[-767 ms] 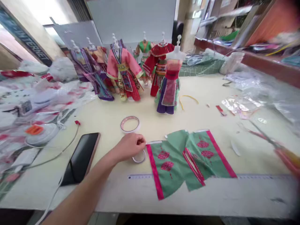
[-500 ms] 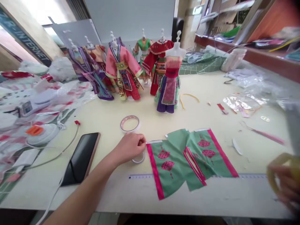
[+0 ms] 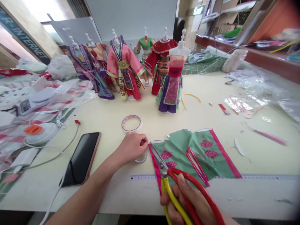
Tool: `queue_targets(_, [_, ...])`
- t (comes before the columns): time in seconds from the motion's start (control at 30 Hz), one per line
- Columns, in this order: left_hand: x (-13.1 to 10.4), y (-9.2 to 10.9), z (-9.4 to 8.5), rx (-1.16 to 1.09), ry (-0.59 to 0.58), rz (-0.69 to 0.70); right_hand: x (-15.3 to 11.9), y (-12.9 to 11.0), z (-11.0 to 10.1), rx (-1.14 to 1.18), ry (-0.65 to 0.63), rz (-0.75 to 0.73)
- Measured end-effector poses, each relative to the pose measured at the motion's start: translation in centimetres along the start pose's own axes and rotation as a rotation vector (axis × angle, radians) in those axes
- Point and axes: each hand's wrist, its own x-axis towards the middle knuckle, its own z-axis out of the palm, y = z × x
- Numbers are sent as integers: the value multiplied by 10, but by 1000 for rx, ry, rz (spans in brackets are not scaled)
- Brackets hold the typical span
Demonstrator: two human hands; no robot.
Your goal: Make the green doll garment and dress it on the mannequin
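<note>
A green garment piece with magenta edges and fan motifs lies on the table, white strips along its top. My left hand is closed at its upper left corner, thumb and finger pinched; what they hold is too small to make out. My right hand grips scissors with one red and one yellow handle. Their blades lie over the garment's left part, tips at the upper left corner beside my left fingertips. A small tape roll is partly hidden under my left hand.
Dressed doll forms stand at the back. A tape roll is behind my left hand, a phone left of my forearm. A ruler runs under the garment. Pink-handled tweezers, plastic bags and scraps lie at the right.
My right hand has come in from the far right with the scissors, now over the garment's left side. My left hand stays at the corner. The view has shifted slightly.
</note>
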Motion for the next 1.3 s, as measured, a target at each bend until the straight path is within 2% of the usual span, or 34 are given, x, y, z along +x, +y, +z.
queue_targets(0.1, [1, -1, 0, -3, 16, 10, 15, 3, 0, 172, -21, 57])
queue_targets(0.2, [1, -1, 1, -8, 23, 17, 20, 4, -3, 225, -11, 74])
queue_targets(0.63, [3, 2, 0, 22, 12, -15, 22, 0, -2, 199, -30, 111])
queue_targets(0.9, [5, 5, -3, 78, -17, -27, 24, 0, 0, 246, 2, 148])
queue_targets(1.3, [4, 14, -6, 214, -56, -62, 24, 4, 2, 288, -10, 76])
